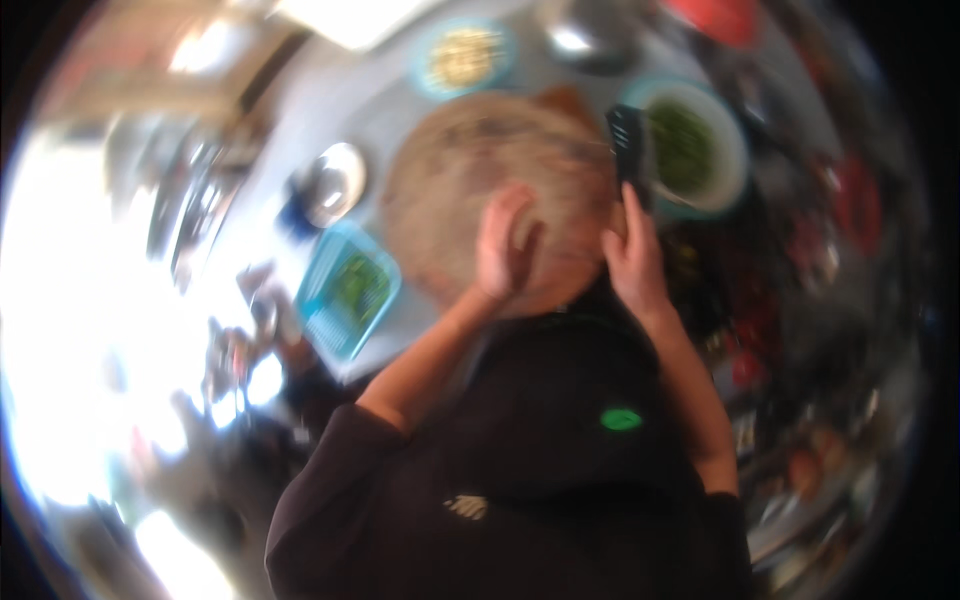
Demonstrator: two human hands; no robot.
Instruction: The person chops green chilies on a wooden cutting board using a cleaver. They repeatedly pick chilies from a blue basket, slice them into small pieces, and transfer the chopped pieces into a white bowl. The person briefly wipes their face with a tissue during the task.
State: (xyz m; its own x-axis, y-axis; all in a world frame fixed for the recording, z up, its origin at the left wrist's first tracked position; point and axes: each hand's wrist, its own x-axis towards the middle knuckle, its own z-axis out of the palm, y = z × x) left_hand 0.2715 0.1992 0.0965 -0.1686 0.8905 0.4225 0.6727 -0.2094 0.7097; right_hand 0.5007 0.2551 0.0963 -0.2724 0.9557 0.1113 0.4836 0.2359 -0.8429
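My left hand (506, 244) is over the round wooden chopping board (442, 187), its thumb apart from slightly curled fingers and nothing seen in it. Blur hides whether it touches the wood. By the board's right edge my right hand (637, 262) grips the handle of a dark-bladed cleaver (628, 142), whose blade points away from me and bears pale marks. Just right of the blade stands a pale bowl (731, 169) holding chopped greens (681, 146). The board's surface shows darker stains.
A blue plastic basket (319, 315) with green leaves (360, 289) stands left of the board. Behind it is a shiny metal bowl (341, 184). Pale strips (465, 58) fill a blue-rimmed dish (426, 67) beyond the board, with a dark rounded vessel (596, 37) to its right.
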